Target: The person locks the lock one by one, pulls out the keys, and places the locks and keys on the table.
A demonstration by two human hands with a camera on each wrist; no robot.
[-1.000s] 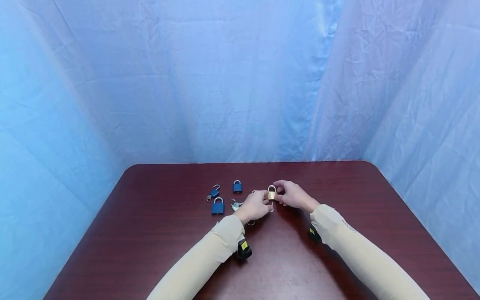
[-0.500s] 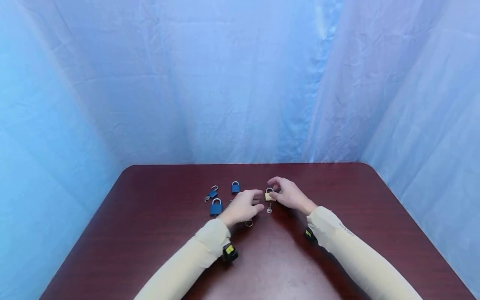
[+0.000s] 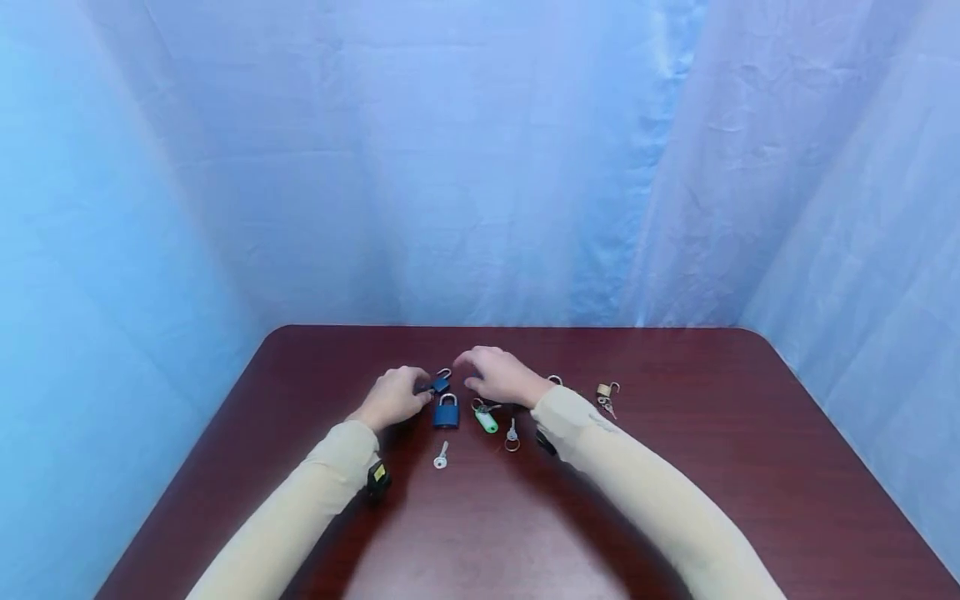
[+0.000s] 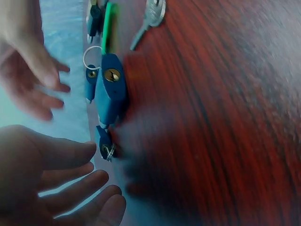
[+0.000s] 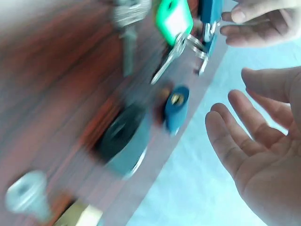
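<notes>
- A small blue padlock [image 3: 441,383] lies near the tabletop [image 3: 675,500] far edge, shackle pointing away.
- The left hand [image 3: 393,398], grip loosely apart, touches its left side.
- The right hand [image 3: 497,375], fingers spread, hovers just right, holding nothing.

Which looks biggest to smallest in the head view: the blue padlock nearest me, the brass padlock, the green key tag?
1. Blue padlock, clearly largest.
2. Green key tag and brass padlock look about alike; the brass one lies slightly farther away, so no ranking between them.
</notes>
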